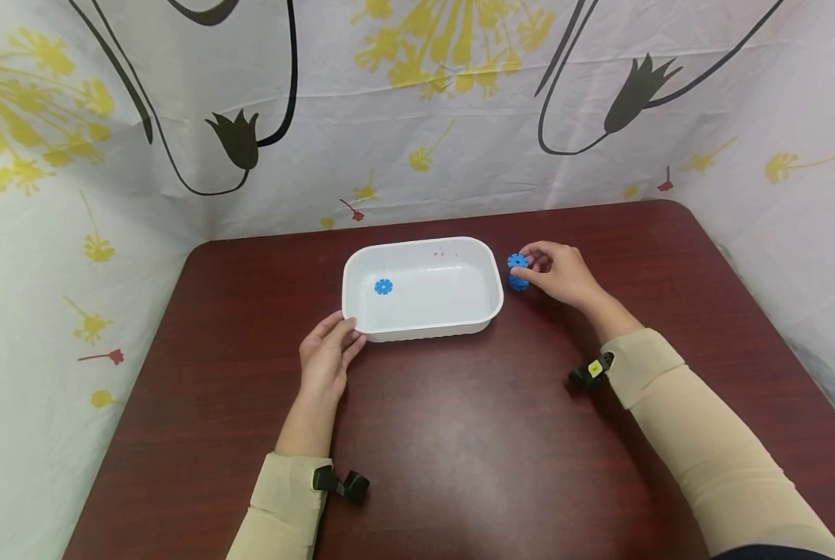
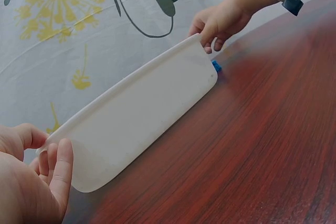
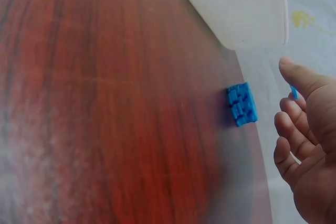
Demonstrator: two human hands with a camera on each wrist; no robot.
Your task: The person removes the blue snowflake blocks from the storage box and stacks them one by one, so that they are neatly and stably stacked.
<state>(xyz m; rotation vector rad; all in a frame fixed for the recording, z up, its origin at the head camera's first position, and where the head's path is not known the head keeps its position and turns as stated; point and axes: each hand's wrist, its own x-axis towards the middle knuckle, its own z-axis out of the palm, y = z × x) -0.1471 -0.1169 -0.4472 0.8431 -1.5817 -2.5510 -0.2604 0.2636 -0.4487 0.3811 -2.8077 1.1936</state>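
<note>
A white plastic basin [image 1: 424, 311] stands on the table, with one blue notched disc [image 1: 384, 287] lying inside near its left end. My left hand [image 1: 324, 358] grips the basin's front left corner, thumb on the rim and fingers against the outer wall. To the right of the basin, my right hand [image 1: 561, 272] pinches another blue notched disc [image 1: 517, 260] between thumb and fingers. Below that disc a short stack of blue discs [image 3: 242, 104] rests on the table, apart from the fingers in the right wrist view.
The dark red-brown table [image 1: 452, 435] reaches back to a white cloth [image 1: 403, 140] printed with flowers, which also hangs at both sides. Black wrist cameras [image 1: 343, 484] are strapped at the beige sleeves [image 1: 704, 443].
</note>
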